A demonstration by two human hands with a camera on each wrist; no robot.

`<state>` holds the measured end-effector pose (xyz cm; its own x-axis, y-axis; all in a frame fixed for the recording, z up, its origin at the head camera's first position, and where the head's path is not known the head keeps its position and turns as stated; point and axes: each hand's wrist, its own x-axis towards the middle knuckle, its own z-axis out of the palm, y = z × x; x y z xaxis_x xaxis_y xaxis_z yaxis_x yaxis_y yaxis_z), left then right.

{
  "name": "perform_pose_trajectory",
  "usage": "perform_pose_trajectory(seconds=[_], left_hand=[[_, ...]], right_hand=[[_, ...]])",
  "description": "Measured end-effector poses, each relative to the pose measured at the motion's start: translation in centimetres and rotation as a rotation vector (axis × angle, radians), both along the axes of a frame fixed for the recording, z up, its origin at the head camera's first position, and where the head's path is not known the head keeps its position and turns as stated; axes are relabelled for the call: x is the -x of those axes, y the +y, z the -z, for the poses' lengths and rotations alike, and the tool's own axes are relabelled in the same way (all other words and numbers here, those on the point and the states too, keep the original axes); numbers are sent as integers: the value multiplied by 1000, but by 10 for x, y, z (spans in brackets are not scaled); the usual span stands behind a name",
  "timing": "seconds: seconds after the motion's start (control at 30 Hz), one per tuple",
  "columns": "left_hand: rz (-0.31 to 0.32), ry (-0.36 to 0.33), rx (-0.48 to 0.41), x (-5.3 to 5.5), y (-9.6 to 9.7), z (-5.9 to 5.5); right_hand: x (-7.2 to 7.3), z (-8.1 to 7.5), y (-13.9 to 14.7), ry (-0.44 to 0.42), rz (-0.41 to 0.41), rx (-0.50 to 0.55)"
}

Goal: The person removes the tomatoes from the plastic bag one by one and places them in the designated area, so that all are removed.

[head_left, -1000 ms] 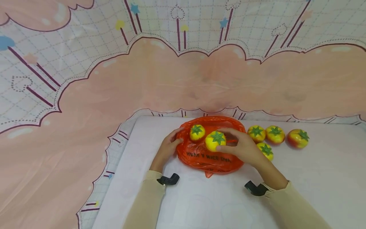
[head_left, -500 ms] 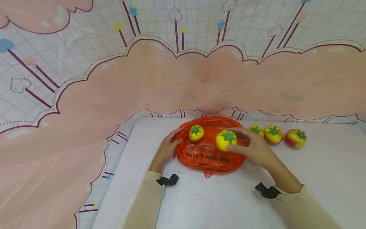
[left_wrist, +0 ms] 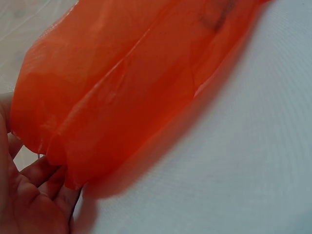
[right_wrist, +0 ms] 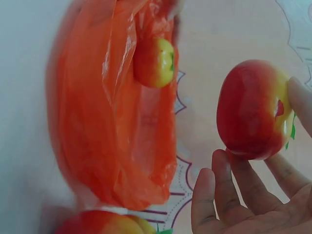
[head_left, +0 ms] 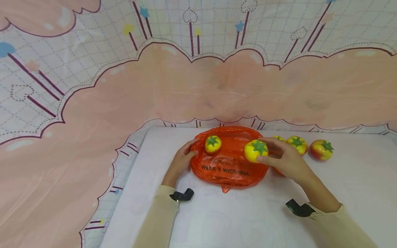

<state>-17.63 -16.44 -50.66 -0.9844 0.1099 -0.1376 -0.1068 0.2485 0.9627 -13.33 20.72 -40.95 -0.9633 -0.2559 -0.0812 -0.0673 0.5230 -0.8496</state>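
My left hand holds the left edge of a red plastic bag, whose mouth is spread wide toward the head camera. In the left wrist view its fingers curl at the gathered edge of the bag. Inside the bag, toward its left side, lies one shiny red-and-yellow fruit with green star-shaped leaves. A larger fruit of the same kind is pinched between the thumb and fingers of my right hand. In the head view it overlaps the bag's right rim; the right wrist view shows it apart from the bag.
To the right of the bag, several similar fruits rest on the white table, among them one at the row's far end and a middle one. My right hand partly hides the nearer ones. A patterned cloth hangs behind the table.
My right hand has moved rightward with the fruit, from over the middle of the bag to its right rim. My left hand stays at the bag's edge.
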Motion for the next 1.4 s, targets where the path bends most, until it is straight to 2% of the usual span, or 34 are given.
perform_pose_trajectory(seconds=[0.33,0.5,0.83,1.4], left_hand=[[-3,-9,-3,1,0,2],[-6,-2,-3,1,0,1],[-3,-5,15,0,1,-1],[-4,-1,16,1,0,1]], right_hand=[[-1,1,17,-11,29,-32],[0,3,24,16,23,-31],[-3,-2,37,12,52,-71],[-6,-1,57,66,80,-92]])
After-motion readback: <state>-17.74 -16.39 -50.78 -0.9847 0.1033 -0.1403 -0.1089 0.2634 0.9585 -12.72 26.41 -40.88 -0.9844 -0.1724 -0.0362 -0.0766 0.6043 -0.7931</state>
